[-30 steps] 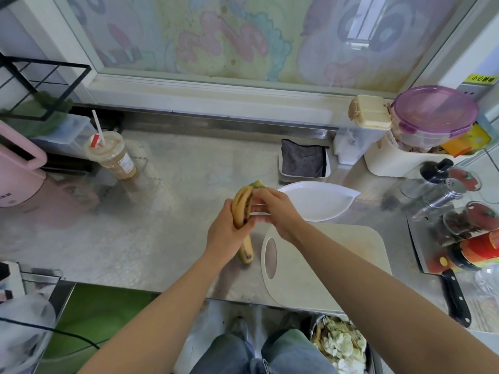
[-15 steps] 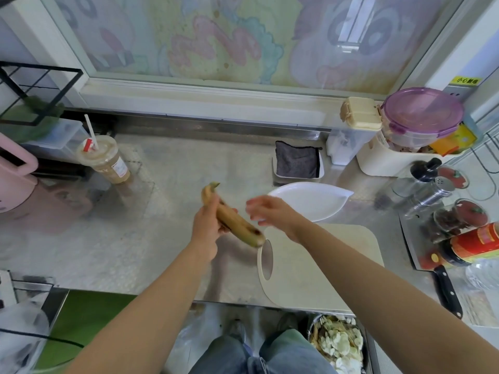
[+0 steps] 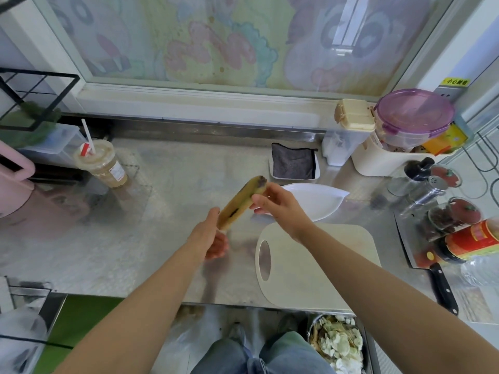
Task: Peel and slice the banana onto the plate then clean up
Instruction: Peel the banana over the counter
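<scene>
A yellow banana with dark bruises is held above the steel counter, slanting from lower left to upper right. My left hand grips its lower end. My right hand pinches its upper end with the fingertips. The peel looks whole. Just behind my right hand sits the white leaf-shaped plate. The cream cutting board lies below the plate, partly under my right forearm. A cleaver with a black handle rests at the right.
A lidded drink cup with a straw stands at the back left beside a pink jug. A grey cloth in a small tray lies behind the plate. Jars, shakers and containers crowd the right. A bin of scraps sits below the counter.
The banana has swung round from pointing lower right to pointing upper right. My right hand, which had let go half a second ago, now pinches its upper end.
</scene>
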